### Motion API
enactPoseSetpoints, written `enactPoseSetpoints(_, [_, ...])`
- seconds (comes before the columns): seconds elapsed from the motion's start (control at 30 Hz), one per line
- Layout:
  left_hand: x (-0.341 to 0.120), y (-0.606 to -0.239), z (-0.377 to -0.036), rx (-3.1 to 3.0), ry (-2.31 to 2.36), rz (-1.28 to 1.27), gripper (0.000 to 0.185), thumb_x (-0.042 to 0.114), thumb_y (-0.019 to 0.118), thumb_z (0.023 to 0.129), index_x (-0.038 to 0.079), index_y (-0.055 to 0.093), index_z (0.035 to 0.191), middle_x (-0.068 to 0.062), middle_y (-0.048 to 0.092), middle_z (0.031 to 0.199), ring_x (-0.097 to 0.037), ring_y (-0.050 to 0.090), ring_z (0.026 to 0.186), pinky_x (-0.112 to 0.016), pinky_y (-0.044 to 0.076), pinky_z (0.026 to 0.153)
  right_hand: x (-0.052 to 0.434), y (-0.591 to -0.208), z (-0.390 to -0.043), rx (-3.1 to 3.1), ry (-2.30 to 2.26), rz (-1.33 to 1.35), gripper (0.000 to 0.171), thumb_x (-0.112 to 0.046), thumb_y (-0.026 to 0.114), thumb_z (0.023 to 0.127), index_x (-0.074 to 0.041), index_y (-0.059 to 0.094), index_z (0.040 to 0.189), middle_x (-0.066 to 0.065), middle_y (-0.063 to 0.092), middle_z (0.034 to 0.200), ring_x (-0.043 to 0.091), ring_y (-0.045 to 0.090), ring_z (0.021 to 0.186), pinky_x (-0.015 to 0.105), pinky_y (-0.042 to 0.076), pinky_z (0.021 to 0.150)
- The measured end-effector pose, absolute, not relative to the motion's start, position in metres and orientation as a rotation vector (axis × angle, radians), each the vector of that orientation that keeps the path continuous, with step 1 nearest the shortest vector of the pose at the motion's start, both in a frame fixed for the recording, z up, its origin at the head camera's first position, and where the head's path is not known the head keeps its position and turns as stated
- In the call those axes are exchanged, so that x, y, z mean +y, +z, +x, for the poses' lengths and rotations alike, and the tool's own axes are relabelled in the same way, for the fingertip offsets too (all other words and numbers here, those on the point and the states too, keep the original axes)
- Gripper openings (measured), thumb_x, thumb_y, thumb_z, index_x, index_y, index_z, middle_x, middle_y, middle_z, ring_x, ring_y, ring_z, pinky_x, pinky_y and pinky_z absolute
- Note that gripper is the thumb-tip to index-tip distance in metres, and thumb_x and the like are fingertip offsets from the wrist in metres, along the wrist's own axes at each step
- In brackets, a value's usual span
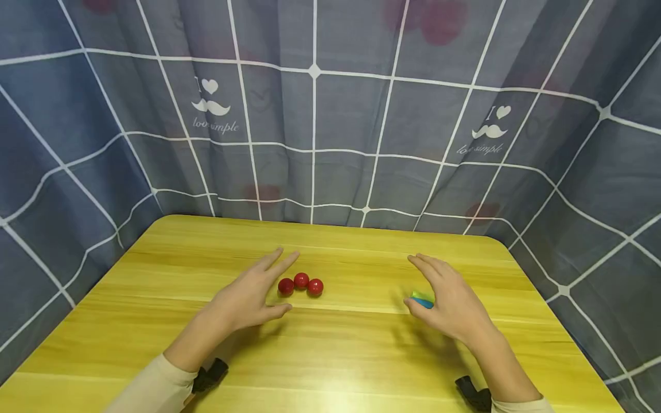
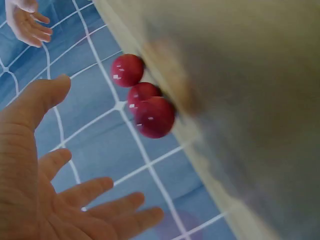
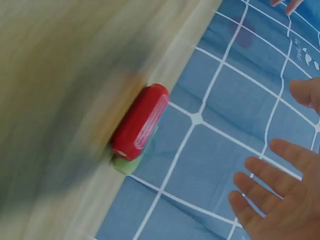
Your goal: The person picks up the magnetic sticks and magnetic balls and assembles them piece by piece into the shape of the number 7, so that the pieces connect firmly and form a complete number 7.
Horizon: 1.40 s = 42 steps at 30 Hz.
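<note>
Three glossy red balls (image 1: 301, 280) sit close together on the wooden table, and they also show in the left wrist view as red balls (image 2: 127, 70). My left hand (image 1: 245, 301) hovers just left of them, fingers spread and holding nothing. On the right, my right hand (image 1: 454, 304) is held over the table with its fingers extended and nothing in its grasp. Partly hidden behind its thumb lies a small blue and yellow-green object (image 1: 423, 300). In the right wrist view, a red rounded bar with white print (image 3: 141, 121) lies against a pale green piece (image 3: 125, 165).
The wooden table (image 1: 330, 355) has rounded far corners. A grey-blue curtain with white grid lines (image 1: 341, 115) hangs behind it and along both sides. Dark wrist mounts (image 1: 210, 376) sit under both forearms, near light sleeves (image 1: 155, 387).
</note>
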<state>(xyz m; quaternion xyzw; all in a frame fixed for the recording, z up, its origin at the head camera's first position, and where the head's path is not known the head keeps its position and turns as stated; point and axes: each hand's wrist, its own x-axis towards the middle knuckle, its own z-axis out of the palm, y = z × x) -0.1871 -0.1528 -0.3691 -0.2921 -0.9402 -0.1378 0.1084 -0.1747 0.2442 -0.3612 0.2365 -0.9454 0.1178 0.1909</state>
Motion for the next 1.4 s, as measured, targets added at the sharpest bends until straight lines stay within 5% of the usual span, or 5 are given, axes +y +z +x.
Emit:
enactPoseSetpoints(0.23, [-0.156, -0.385, -0.196, -2.792, -0.544, -0.88, 0.089, 0.047, 0.068, 0.075, 0.029, 0.016, 0.145, -0.006, 0.031, 0.143, -0.028, 0.041, 0.122, -0.045, 0.04, 0.092, 0.249, -0.363, -0.178, -2.655, 0.29, 0.67, 0.072, -0.052, 0.061, 0.077, -0.021, 0.036, 0.138, -0.002, 0.04, 0.135, 0.021, 0.035, 0.124, 0.043, 0.03, 0.098])
enactPoseSetpoints(0.53, [-0.161, -0.392, -0.206, -2.771, -0.683, -1.02, 0.066, 0.034, 0.07, 0.078, 0.011, 0.044, 0.134, 0.001, 0.047, 0.132, -0.016, 0.043, 0.12, -0.036, 0.035, 0.098, 0.259, -0.367, -0.181, -2.688, 0.29, 0.615, 0.069, -0.052, 0.06, 0.078, -0.019, 0.04, 0.135, -0.001, 0.046, 0.129, 0.021, 0.04, 0.119, 0.042, 0.031, 0.096])
enactPoseSetpoints(0.83, [-0.162, -0.391, -0.206, -2.852, -0.678, -1.031, 0.05, 0.03, 0.066, 0.082, 0.009, 0.054, 0.125, -0.001, 0.054, 0.123, -0.017, 0.048, 0.114, -0.037, 0.038, 0.095, 0.262, -0.376, -0.184, -2.73, 0.294, 0.595, 0.061, -0.049, 0.061, 0.079, -0.018, 0.046, 0.13, 0.001, 0.051, 0.123, 0.023, 0.045, 0.114, 0.045, 0.037, 0.091])
enactPoseSetpoints(1.1, [-0.159, -0.392, -0.211, -2.839, -0.699, -1.114, 0.032, 0.014, 0.072, 0.077, 0.007, 0.064, 0.107, 0.0, 0.064, 0.1, -0.015, 0.058, 0.092, -0.032, 0.048, 0.08, 0.262, -0.381, -0.186, -2.86, 0.312, 0.61, 0.05, -0.038, 0.066, 0.079, -0.014, 0.054, 0.121, 0.003, 0.054, 0.118, 0.025, 0.048, 0.111, 0.044, 0.04, 0.09])
enactPoseSetpoints(1.4, [-0.153, -0.389, -0.205, -2.847, -0.605, -1.172, 0.029, 0.013, 0.074, 0.075, 0.01, 0.066, 0.103, 0.002, 0.063, 0.097, -0.012, 0.057, 0.085, -0.027, 0.048, 0.074, 0.264, -0.384, -0.188, -2.916, 0.355, 0.72, 0.018, -0.022, 0.074, 0.073, -0.016, 0.063, 0.087, -0.007, 0.056, 0.08, 0.01, 0.051, 0.072, 0.028, 0.046, 0.066])
